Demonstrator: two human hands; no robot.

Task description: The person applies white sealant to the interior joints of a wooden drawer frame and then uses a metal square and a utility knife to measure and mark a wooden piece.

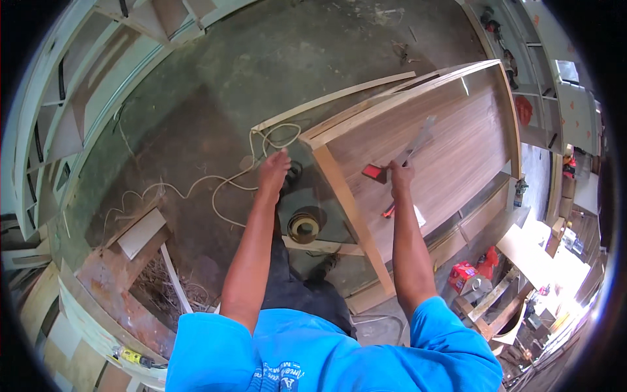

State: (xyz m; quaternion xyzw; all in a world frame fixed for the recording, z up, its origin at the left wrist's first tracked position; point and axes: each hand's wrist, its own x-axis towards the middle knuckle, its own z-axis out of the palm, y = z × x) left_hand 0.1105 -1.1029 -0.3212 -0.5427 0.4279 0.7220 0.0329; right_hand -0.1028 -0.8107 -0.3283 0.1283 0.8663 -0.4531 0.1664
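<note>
My right hand (401,175) is closed on a tool with a long flat metal blade (419,138), pointing away and to the right above a wood-grain panel. Beside its fingers is a red and black block (374,172); whether it belongs to the tool I cannot tell. The panel (450,144) sits within a shallow wooden frame (346,202). My left hand (275,168) is off the frame's left corner, fingers curled; what they hold, if anything, is hidden. A dark object (293,173) shows just beside it. A red-handled item (388,212) lies on the panel near my right forearm.
A pale cord (222,179) loops across the concrete floor. A tan coil (304,228) stands near my legs. A long wood strip (333,97) lies beyond the frame. Shelving units (72,111) line the left; red bags (467,274) and wood offcuts (499,300) are at right.
</note>
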